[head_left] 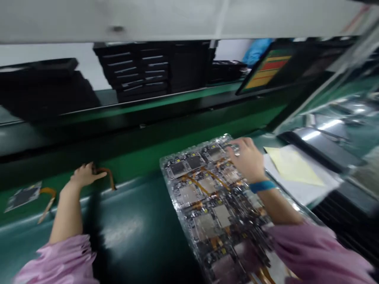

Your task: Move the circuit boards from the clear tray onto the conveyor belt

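Observation:
My left hand (83, 176) is at the green ledge on the left, fingers curled and thumb stretched to the right. An orange flex cable (110, 176) comes out from it and bends down to the bench; whatever it joins is hidden behind the fingers. Left of this hand, a circuit board (24, 196) with its own orange cable leans on the ledge. My right hand (247, 159) reaches over the far right corner of a clear plastic tray (180, 215) filled with circuit boards. Its fingertips close on the edge of a board (232, 146), mostly covered by the hand.
Yellow paper (296, 165) and white sheets lie right of the tray, near dark glossy cases (314, 138). Behind the green ledge (189, 140) stand black slotted racks (139, 69) and a tilted screen (268, 71). A pale panel (166, 19) overhangs the bench.

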### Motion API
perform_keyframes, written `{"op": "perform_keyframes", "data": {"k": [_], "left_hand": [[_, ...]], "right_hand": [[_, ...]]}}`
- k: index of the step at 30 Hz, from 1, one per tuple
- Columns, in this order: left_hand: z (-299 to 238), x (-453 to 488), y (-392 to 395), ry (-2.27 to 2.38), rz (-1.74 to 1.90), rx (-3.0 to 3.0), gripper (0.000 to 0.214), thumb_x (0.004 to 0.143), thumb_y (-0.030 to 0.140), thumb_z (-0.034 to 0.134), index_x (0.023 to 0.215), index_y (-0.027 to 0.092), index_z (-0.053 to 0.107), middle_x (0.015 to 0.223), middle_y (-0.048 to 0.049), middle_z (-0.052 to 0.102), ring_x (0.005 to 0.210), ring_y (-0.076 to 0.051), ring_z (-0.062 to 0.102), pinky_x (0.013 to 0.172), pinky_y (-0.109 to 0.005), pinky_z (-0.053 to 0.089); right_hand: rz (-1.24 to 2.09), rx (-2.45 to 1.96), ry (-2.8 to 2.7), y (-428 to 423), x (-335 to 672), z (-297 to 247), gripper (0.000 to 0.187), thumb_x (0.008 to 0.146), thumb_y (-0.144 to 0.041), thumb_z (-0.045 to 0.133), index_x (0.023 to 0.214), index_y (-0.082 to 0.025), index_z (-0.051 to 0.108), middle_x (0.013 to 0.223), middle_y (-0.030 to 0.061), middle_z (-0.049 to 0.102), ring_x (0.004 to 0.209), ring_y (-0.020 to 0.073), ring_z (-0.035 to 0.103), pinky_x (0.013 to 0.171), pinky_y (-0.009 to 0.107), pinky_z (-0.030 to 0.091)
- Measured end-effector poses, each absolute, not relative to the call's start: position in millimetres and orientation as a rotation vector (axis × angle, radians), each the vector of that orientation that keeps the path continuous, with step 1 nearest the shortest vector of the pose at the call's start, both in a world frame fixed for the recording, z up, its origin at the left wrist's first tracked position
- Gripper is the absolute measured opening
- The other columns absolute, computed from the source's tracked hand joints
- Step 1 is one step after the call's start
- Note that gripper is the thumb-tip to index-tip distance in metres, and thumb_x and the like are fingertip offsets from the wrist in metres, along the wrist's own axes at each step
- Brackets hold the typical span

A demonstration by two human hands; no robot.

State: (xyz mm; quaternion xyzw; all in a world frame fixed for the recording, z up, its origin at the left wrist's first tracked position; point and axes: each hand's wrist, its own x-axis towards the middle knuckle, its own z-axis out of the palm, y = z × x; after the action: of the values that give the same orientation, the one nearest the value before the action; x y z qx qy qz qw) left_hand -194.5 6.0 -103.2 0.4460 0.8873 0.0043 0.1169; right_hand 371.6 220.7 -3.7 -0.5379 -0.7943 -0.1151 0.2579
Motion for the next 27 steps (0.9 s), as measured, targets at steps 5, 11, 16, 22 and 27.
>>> {"op": "perform_keyframes", "data": {"k": [5,11,16,22,27], "left_hand": [[-95,-186,2,2.676,-0.044,1.194,0.088,0.077,0.061,0.063,0.148,0.011,0.046,0.141,-0.0262,0.050,0.130,-0.045,0.049,0.102,-0.051,0.043],[-66,-185,-6,2.575,0.010,1.132,0.067,0.065,0.055,0.073,0.114,0.011,0.068,0.115,-0.0225,0.068,0.110,-0.042,0.062,0.088,-0.045,0.050],[-29,-186,-15,2.510,0.093,1.228,0.043,0.068,0.039,0.060,0.104,0.016,0.069,0.092,-0.0133,0.075,0.082,-0.033,0.072,0.069,-0.037,0.054],[18,-49,-5,2.372,0.873,1.557,0.060,0.077,0.061,0.062,0.125,0.026,0.061,0.116,-0.0091,0.073,0.104,-0.034,0.070,0.087,-0.047,0.058],[12,47,-11,1.997,1.169,1.592,0.049,0.080,0.060,0.067,0.118,0.029,0.064,0.110,-0.0025,0.076,0.098,-0.025,0.073,0.082,-0.033,0.062]], "right_hand": [[-0.113,-1.080,-2.134,204,355,21,0.021,0.100,-0.036,0.048,0.095,-0.024,0.064,0.102,0.0080,0.065,0.069,0.0225,0.064,0.059,0.036,0.050],[0.012,-0.728,-2.221,150,316,59,0.015,0.099,-0.024,0.051,0.097,-0.021,0.066,0.100,0.0053,0.067,0.073,0.0185,0.065,0.059,0.031,0.053],[-0.062,-0.648,-2.198,115,301,78,0.020,0.103,-0.015,0.048,0.101,-0.020,0.067,0.102,0.0034,0.069,0.092,0.0199,0.067,0.075,0.032,0.055],[-0.260,-0.528,-2.335,83,271,58,0.021,0.110,-0.028,0.052,0.114,-0.016,0.069,0.107,0.0039,0.072,0.084,0.0179,0.067,0.071,0.031,0.053],[-0.108,-0.527,-2.362,72,257,38,0.031,0.110,-0.039,0.052,0.113,-0.015,0.070,0.105,0.0057,0.073,0.083,0.0180,0.066,0.072,0.030,0.052]]}}
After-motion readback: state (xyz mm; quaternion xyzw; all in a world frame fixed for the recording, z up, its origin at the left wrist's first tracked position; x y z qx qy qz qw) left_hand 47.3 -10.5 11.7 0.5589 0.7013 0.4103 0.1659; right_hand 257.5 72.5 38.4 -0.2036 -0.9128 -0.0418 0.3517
